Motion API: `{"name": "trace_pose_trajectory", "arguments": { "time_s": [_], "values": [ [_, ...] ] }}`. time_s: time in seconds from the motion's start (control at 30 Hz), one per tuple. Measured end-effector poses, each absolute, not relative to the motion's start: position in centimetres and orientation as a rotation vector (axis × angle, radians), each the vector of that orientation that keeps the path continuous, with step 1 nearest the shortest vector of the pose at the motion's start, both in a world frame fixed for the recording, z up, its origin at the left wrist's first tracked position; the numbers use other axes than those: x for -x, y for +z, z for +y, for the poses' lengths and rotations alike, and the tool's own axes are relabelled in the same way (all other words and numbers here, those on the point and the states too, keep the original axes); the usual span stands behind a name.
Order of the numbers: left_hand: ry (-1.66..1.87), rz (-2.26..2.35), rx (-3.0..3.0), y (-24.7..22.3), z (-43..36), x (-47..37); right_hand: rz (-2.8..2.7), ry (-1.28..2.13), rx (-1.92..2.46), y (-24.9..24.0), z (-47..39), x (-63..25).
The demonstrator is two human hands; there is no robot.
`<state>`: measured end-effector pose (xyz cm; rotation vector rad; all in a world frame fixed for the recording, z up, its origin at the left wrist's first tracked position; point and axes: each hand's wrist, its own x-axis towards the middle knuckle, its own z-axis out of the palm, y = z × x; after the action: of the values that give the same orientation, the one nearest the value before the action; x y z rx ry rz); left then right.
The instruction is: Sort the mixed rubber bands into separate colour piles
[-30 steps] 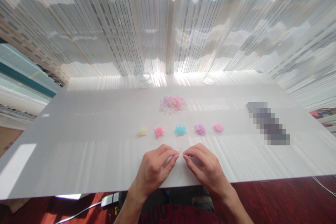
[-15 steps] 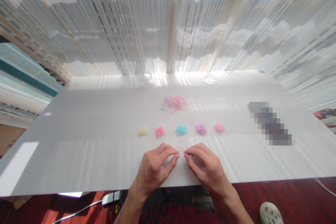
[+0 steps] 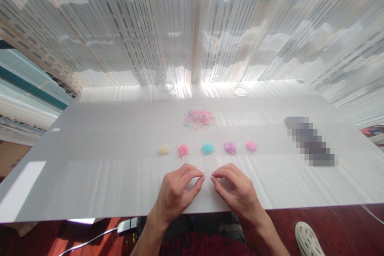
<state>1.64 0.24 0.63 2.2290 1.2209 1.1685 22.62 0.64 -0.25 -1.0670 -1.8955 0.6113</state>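
My left hand [image 3: 181, 188] is closed in a pinch near the table's front edge, with thin pale strands [image 3: 204, 170] showing at its fingertips. Facing it, my right hand [image 3: 235, 186] is also pinched; whatever lies between its fingertips is too small to make out. A small gap separates the two hands. Beyond them lies a row of small piles: yellow [image 3: 164, 150], deep pink [image 3: 183, 150], turquoise [image 3: 207, 148], purple [image 3: 230, 147] and light pink [image 3: 251, 146]. Farther back is a larger mixed-colour pile [image 3: 199, 119].
On the white table [image 3: 90, 148], two clear round containers [image 3: 167, 87] [image 3: 241, 90] stand at the back by the striped curtain [image 3: 180, 28]. A blurred dark object [image 3: 312, 142] lies at the right. Below are a power strip [image 3: 127, 225] and a clog [image 3: 307, 240].
The gap between my fingertips has widened slightly, and the fine strand that bridged them no longer shows there. Both hands stay pinched in nearly the same place.
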Motion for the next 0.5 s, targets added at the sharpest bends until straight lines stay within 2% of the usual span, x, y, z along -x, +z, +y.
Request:
{"name": "trace_pose_trajectory", "arguments": {
  "time_s": [0.5],
  "values": [
    [1.163,1.236,-2.229,0.76,0.18,-1.68,-1.884,0.615,1.071,0.11,0.57,-22.64]
  ]
}}
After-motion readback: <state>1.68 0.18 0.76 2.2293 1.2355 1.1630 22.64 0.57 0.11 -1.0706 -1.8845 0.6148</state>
